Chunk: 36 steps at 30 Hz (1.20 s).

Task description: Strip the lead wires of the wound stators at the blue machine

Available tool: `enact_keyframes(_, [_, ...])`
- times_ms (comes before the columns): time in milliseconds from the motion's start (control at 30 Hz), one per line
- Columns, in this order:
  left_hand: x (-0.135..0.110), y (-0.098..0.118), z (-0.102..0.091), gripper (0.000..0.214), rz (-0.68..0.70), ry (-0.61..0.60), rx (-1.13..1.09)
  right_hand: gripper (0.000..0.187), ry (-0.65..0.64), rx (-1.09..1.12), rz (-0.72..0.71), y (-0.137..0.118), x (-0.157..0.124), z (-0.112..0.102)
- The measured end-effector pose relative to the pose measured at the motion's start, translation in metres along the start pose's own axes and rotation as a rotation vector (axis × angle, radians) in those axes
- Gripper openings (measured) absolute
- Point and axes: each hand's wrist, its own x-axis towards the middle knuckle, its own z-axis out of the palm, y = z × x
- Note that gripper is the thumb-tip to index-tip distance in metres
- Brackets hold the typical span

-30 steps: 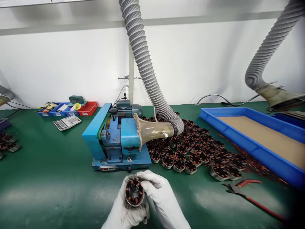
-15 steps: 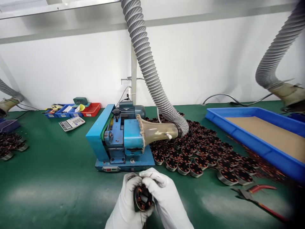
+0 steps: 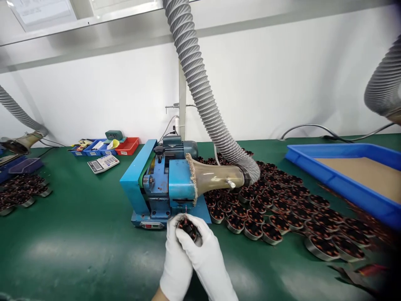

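Observation:
Both my hands wear white gloves and meet in front of the blue belt machine (image 3: 181,184). Between them sits a motor stator (image 3: 189,228), a round part with a black core and copper windings. My left hand (image 3: 176,255) wraps its left side. Around the right side curl the fingers of my right hand (image 3: 206,246), its thumb lying over the front. A thin wire end rises from the stator toward the slot in the machine's blue cover; whether it touches is unclear. My gloves hide most of the stator's rim.
Many stators (image 3: 253,230) crowd the bench right of the machine. A grey suction hose (image 3: 205,92) joins its clear funnel (image 3: 216,177). A blue tray (image 3: 338,175) and blurred pliers (image 3: 357,276) lie right. Leftward are a calculator (image 3: 103,164), a red bin (image 3: 128,146) and more stators (image 3: 23,194).
My hands have carried the stator up and closer to the machine, turning it so a wire end points at the slot. My right fingers now wrap its side. The view has shifted left.

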Motion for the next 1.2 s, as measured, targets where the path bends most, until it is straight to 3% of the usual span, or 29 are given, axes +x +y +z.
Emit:
enact_keyframes(133, [0.018,0.002,0.015,0.020,0.086,0.111,0.114,0.026,-0.019,-0.122,0.020,0.003,0.020,0.010])
enact_keyframes(267, [0.028,0.003,0.019,0.018,0.138,0.106,0.129,0.025,-0.035,-0.157,-0.010,0.008,0.036,0.010])
enact_keyframes(567, [0.036,-0.002,0.023,0.023,0.199,0.115,0.189,0.033,-0.029,-0.098,0.009,0.012,0.040,0.009])
enact_keyframes(767, [0.007,-0.010,0.001,0.028,0.191,0.078,0.232,0.026,-0.014,-0.103,-0.026,0.005,0.004,0.000])
enact_keyframes(900, [-0.017,0.002,-0.021,0.046,0.261,-0.114,0.378,0.027,-0.049,0.002,-0.119,0.004,-0.019,-0.012])
enact_keyframes(1033, [-0.027,0.029,-0.024,0.062,0.353,-0.284,0.482,0.026,-0.099,0.201,-0.073,-0.006,-0.021,-0.026])
enact_keyframes(1100, [-0.028,0.038,-0.022,0.059,0.306,-0.299,0.523,0.025,-0.070,0.370,0.007,-0.011,-0.019,-0.033])
enact_keyframes(1200, [-0.029,0.042,-0.022,0.054,0.157,-0.215,0.497,0.020,-0.108,0.538,0.095,-0.017,-0.017,-0.045])
